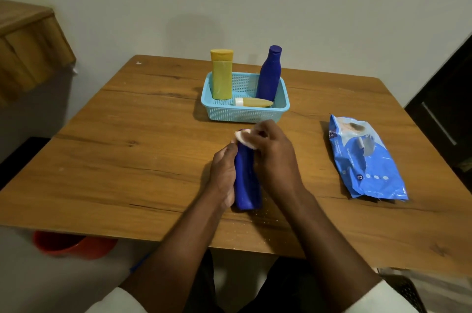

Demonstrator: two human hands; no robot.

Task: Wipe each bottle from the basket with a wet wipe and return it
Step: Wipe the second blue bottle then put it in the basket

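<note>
A dark blue bottle lies tilted over the wooden table, its base toward me. My left hand grips its left side. My right hand pinches a white wet wipe against the bottle's cap end. Behind them stands a light blue basket. It holds an upright yellow bottle, an upright dark blue bottle and a small yellow bottle with a white cap lying flat.
A blue pack of wet wipes lies on the table to the right. An orange bucket sits on the floor under the table's left front edge. A wooden cabinet hangs at the far left.
</note>
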